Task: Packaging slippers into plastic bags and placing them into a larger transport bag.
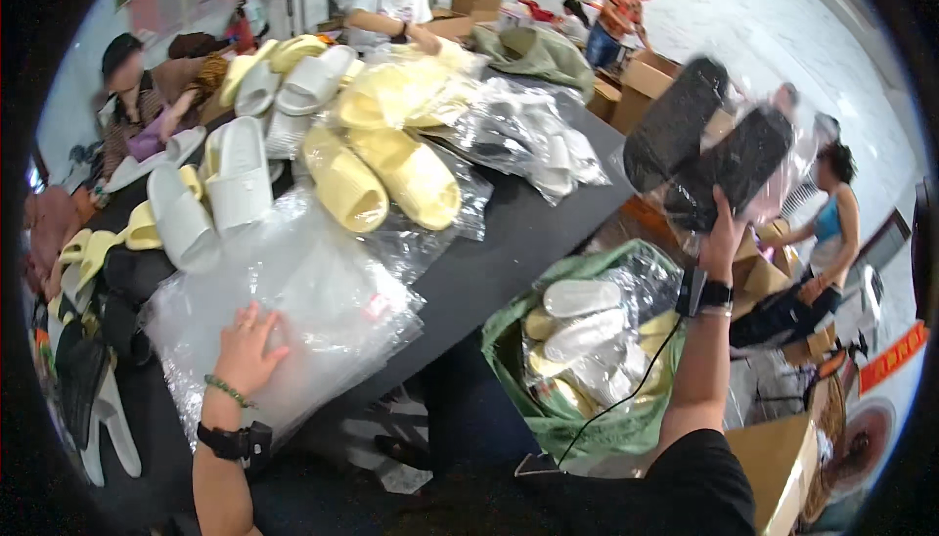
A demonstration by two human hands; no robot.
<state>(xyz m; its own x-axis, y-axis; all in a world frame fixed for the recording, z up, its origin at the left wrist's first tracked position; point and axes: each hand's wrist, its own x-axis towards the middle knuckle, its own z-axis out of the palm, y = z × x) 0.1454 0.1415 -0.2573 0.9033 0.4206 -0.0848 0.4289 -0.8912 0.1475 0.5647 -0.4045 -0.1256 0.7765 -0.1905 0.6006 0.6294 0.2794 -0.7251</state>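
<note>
My left hand rests with its fingers spread on a stack of clear plastic bags near the table's front edge. Raised off to the right, my right hand grips a pair of black slippers inside a clear bag; the grip on the far side is hidden. Just beyond the stack lie yellow slippers on clear plastic, with grey slippers to their left. Below my right forearm, a green sack holds several bagged white and yellow slippers.
Bagged slippers are heaped along the far part of the dark table. Loose black slippers lie at the left edge. A person works across the table, another at the left. Cardboard boxes stand at the right.
</note>
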